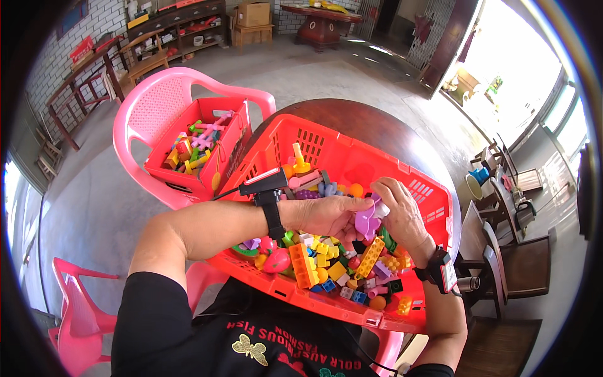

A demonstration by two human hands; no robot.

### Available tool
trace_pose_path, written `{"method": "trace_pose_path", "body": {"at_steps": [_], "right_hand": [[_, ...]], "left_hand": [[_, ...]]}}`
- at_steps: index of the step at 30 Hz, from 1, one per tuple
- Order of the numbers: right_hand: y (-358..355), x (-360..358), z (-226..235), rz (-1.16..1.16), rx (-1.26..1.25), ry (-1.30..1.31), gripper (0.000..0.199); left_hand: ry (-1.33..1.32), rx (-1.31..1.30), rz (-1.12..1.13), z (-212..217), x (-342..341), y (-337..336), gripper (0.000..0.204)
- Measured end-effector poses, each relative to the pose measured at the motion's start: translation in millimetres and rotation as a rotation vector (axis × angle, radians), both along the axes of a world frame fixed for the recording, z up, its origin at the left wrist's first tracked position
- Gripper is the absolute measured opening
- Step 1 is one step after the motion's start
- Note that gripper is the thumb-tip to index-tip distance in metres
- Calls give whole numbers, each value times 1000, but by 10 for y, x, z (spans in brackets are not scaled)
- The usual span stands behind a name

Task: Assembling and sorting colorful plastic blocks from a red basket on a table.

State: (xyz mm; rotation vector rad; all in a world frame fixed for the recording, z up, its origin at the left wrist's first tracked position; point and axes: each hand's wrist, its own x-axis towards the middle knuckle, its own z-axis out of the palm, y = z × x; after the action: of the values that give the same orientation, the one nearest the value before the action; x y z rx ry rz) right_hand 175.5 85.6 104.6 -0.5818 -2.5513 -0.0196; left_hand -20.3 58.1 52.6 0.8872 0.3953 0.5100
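Over the red plastic basket [352, 151], both hands meet at a purple plastic toy piece [366, 222] with a curved edge. My left hand [326, 217] reaches across from the left and pinches it between thumb and fingers. Fingers bent, my right hand [403, 215] grips the same piece from the right, beside a small white part [381, 209]; how the two join is hidden. Below lie mixed toys: an orange block [303, 266], a long yellow studded brick [370, 257], a pink-red toy fruit [276, 261] and small bricks. A yellow peg-like toy [300, 160] stands toward the back.
The basket rests on a round dark wooden table [339, 113]. Left of it, a pink plastic chair [151, 103] holds a red box [235, 147] of toy pieces. Another pink chair [81, 314] stands at lower left, and wooden chairs [524, 267] line the right side.
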Motion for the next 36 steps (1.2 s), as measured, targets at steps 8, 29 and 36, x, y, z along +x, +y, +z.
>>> {"method": "trace_pose_path", "body": {"at_steps": [8, 29, 36], "right_hand": [[-36, -40, -37, 24, 35, -82, 49], [-14, -47, -195, -258, -438, 218, 33], [-31, -43, -39, -59, -21, -28, 55]], "left_hand": [[156, 100, -37, 2, 19, -48, 68], [25, 268, 425, 152, 59, -99, 61], [51, 134, 130, 35, 11, -58, 56]]}}
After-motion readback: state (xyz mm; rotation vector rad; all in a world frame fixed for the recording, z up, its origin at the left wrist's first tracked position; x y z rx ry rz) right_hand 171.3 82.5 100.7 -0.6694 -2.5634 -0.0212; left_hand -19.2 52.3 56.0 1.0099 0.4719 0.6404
